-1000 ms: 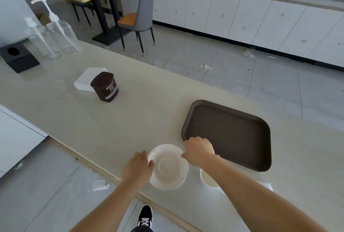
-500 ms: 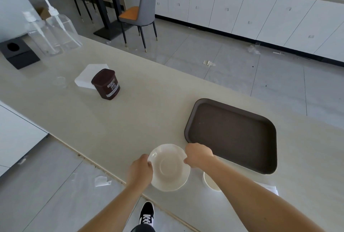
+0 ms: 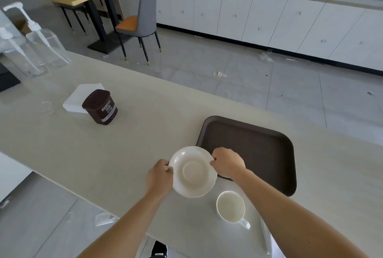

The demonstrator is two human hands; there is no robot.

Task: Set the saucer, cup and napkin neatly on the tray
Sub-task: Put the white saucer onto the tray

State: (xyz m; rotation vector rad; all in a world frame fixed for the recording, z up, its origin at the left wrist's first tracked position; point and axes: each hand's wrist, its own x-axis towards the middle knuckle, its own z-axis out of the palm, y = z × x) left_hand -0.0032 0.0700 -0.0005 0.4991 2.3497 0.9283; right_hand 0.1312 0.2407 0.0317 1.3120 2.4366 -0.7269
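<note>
A white saucer [image 3: 192, 171] is held above the counter, just left of the dark brown tray [image 3: 259, 150]. My left hand [image 3: 160, 177] grips its left rim and my right hand [image 3: 227, 162] grips its right rim, over the tray's near-left corner. The tray holds nothing. A white cup [image 3: 231, 207] with its handle pointing right stands on the counter below the saucer. A white napkin [image 3: 267, 235] lies at the counter's near edge, mostly hidden under my right forearm.
A brown cocoa tin [image 3: 100, 106] stands on the counter to the left, against a white napkin stack [image 3: 79, 97]. Two clear pump bottles [image 3: 37, 48] stand at the far left. The counter's near edge runs under my forearms.
Both hands have lifted the saucer off the counter and carried it up and right toward the tray. The cup, earlier hidden under my right arm, now shows fully.
</note>
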